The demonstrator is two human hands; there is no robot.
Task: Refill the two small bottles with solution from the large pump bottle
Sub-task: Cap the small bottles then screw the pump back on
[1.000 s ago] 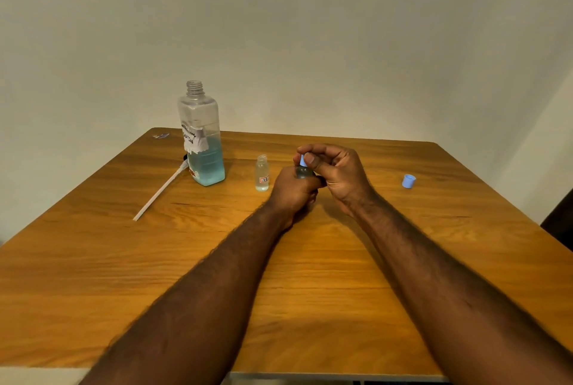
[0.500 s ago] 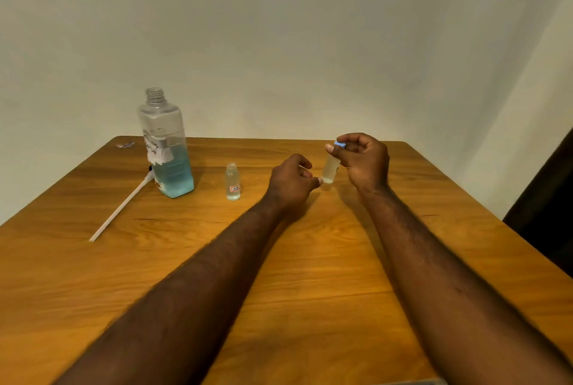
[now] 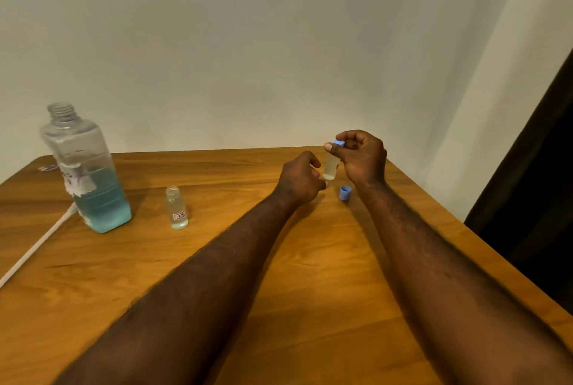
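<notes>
The large clear bottle [image 3: 83, 173], a third full of blue solution, stands uncapped at the far left of the wooden table [image 3: 310, 276]. A small clear bottle [image 3: 177, 209] stands open to its right. My right hand [image 3: 362, 158] pinches the blue cap of a second small bottle [image 3: 331, 167] and holds it upright above the table. My left hand [image 3: 299, 179] lies just left of and below that bottle with loosely curled fingers, gripping nothing. A loose blue cap [image 3: 345, 193] sits on the table under my right hand.
A long white pump tube [image 3: 34, 248] lies on the table left of the large bottle. The table's right edge [image 3: 483, 245] borders a dark curtain [image 3: 533, 198]. A pale wall stands right behind the table.
My left hand has let go of the capped small bottle. My right hand has lifted it up and to the right. The view has turned right.
</notes>
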